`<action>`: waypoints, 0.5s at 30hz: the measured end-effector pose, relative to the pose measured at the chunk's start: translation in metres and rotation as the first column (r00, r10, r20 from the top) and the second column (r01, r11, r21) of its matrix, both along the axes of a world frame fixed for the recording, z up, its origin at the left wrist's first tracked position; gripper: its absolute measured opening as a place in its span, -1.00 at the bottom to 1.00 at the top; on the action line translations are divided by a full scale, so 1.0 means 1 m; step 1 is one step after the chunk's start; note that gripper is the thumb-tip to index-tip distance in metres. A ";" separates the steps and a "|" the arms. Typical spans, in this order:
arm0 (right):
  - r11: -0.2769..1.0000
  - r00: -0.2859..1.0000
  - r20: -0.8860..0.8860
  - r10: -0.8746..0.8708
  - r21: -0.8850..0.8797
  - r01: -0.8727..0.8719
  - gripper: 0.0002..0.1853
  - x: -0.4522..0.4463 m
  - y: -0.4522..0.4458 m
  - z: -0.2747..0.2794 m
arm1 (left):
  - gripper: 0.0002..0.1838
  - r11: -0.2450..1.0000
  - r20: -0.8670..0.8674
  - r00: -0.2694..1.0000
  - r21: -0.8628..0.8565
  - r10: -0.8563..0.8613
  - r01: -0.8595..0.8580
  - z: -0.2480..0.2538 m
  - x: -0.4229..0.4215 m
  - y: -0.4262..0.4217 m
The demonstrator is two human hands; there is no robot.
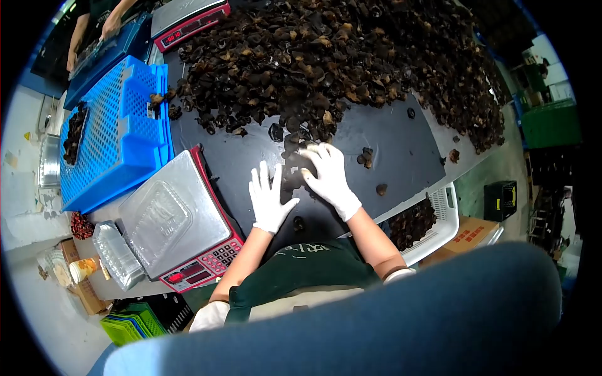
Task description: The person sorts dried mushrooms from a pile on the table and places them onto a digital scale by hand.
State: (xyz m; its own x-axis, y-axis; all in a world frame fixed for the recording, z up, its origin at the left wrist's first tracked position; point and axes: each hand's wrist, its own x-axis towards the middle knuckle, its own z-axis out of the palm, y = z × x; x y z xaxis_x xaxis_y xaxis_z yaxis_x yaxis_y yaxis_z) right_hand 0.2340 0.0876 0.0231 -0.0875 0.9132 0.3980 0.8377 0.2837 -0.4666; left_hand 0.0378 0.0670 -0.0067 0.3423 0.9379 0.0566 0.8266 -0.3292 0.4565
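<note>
My left hand [268,199], in a white glove, is spread with its fingers apart over the dark table mat [238,156]. My right hand [331,178], also gloved in white, has its thumb and fingers apart and bent towards a few dark pieces [292,170] of what looks like wood ear fungus. Those pieces lie between my two hands, partly blurred. Just beyond my fingertips, the large heap of brown-black fungus [301,62] spreads over the table. A single small piece [298,223] lies nearer my apron.
On the left stands a red scale [169,219] bearing a clear plastic tray [157,212]. Past it is a blue crate [116,131], with a second scale [188,25] farther back. A white basket [446,216] of fungus sits below the right edge. Another person's hands [110,26] show at upper left.
</note>
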 end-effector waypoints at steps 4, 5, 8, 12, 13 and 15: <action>0.963 0.986 0.075 0.151 -0.236 -0.129 -0.01 -0.003 0.032 -0.024 | -0.07 0.991 -0.134 0.988 0.103 -0.074 0.088 -0.011 0.005 0.006; 0.931 0.978 0.064 0.199 -0.323 -0.169 0.07 -0.004 0.038 -0.026 | -0.19 0.986 -0.092 0.995 0.156 -0.044 0.058 -0.013 0.002 0.000; 0.929 0.931 0.195 0.310 -0.271 -0.252 0.13 -0.004 0.049 -0.034 | -0.45 0.996 -0.023 0.999 0.075 0.041 -0.039 0.004 -0.005 -0.015; 0.821 0.788 0.282 0.547 -0.362 -0.441 0.04 -0.014 0.038 -0.002 | -0.58 0.984 0.308 0.935 -0.046 0.176 -0.170 0.008 -0.011 -0.028; 0.807 0.757 0.300 0.580 -0.340 -0.483 -0.04 -0.016 0.033 0.000 | -0.58 0.983 0.310 0.933 -0.045 0.184 -0.179 0.011 -0.012 -0.027; 0.816 0.779 0.256 0.572 -0.277 -0.507 -0.30 -0.017 0.030 -0.007 | -0.69 0.859 0.619 0.638 -0.494 0.458 -0.137 0.023 -0.018 -0.027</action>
